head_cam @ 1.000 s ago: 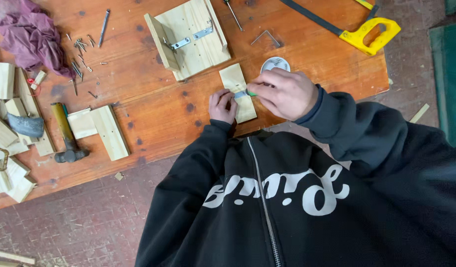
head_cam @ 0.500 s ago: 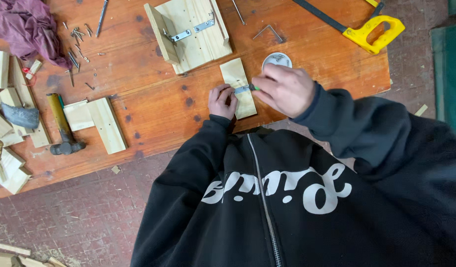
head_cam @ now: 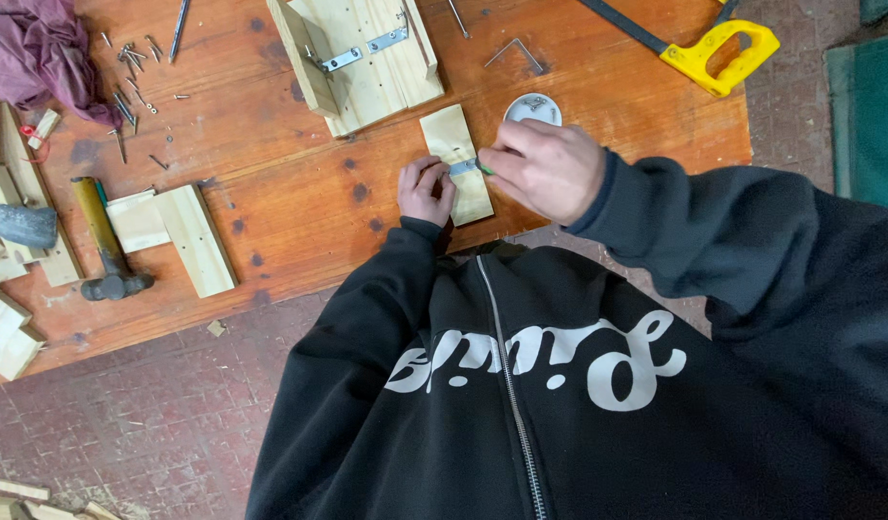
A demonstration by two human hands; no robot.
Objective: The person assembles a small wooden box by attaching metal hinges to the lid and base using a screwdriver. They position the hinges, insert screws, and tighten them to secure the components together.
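Note:
A small pale wood block [head_cam: 451, 135] lies on the orange-brown workbench [head_cam: 271, 164] near its front edge. My left hand [head_cam: 424, 189] presses its fingertips on a small grey metal plate [head_cam: 463, 167] lying across the block. My right hand [head_cam: 545, 169] is closed around a thin green-tipped tool [head_cam: 484, 169], whose tip touches the plate's right end. Both black hoodie sleeves reach up from the bottom of the view.
Behind the block stand a wooden assembly with a metal hinge [head_cam: 367, 48], a round white tin [head_cam: 533, 104] and a bent metal bracket [head_cam: 516, 50]. A yellow-handled saw [head_cam: 718, 53] lies far right. At left are a hammer [head_cam: 105, 241], wood offcuts [head_cam: 179, 231], loose nails [head_cam: 131, 58] and a purple cloth [head_cam: 39, 48].
Both hands stay on the block and plate, with only small finger shifts. The view has drifted slightly toward the bench.

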